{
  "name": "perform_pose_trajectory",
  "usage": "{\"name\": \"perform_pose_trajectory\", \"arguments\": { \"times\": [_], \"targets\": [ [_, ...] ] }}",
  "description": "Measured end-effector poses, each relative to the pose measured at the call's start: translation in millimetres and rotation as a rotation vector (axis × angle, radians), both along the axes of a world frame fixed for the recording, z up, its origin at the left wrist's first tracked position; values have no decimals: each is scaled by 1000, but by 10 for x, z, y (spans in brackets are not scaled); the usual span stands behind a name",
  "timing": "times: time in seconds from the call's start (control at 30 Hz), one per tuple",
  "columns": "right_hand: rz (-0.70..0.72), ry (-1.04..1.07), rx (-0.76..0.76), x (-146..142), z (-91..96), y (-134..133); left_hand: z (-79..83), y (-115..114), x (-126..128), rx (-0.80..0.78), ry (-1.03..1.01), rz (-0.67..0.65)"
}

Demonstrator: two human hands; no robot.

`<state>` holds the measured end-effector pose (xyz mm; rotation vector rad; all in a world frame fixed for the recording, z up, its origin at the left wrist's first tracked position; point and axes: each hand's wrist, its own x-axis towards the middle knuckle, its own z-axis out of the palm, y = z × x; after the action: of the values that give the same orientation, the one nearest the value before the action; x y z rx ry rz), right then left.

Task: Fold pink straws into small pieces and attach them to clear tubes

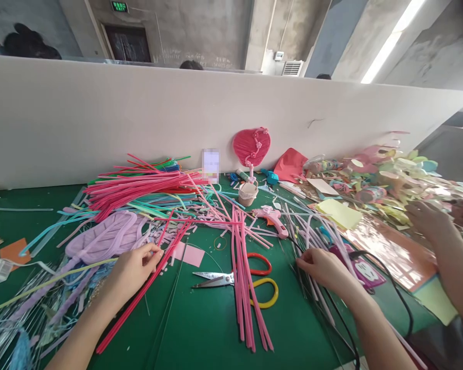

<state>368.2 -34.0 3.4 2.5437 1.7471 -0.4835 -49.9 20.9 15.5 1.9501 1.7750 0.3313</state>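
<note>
My left hand (144, 262) is closed, fingers curled, its fingertips at the edge of a few red pipe cleaners (133, 304). Whether it grips them is hidden. My right hand (322, 267) is closed too, thumb and fingers together beside grey-purple pipe cleaners (312, 232); anything in its pinch is too small to make out. Between my hands lies a bundle of pink pipe cleaners (242, 277), crossing over scissors (216, 279) with one red and one yellow handle loop. A pink square of paper (191, 254) rests near my left hand.
Behind are a pile of pink-red pipe cleaners (139, 187), a small pot (248, 194) with a red round decoration (250, 149), and a pink glue gun (272, 218). A black cord (403, 293) runs at right. Another person's hand (428, 221) reaches toward paper scraps.
</note>
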Motion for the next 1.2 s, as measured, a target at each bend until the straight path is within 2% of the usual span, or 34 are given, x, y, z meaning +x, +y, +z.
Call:
{"name": "perform_pose_trajectory", "arguments": {
  "times": [0.1,0.33,0.67,0.9,1.2],
  "targets": [
    [-26,73,-15,20,28,-5,-8,3,9,-9,-8,-6],
    [-148,-114,-9,-50,18,88,-2,-3,21,-8,-8,-16],
    [-128,-58,-14,-14,-55,188,-19,9,7,0,-10,-11],
    [-128,-30,-18,-50,-15,254,-80,29,-35,43,-4,28],
    [-188,17,31,-89,-58,253,-73,30,-19,70,-6,13]
  ]
}}
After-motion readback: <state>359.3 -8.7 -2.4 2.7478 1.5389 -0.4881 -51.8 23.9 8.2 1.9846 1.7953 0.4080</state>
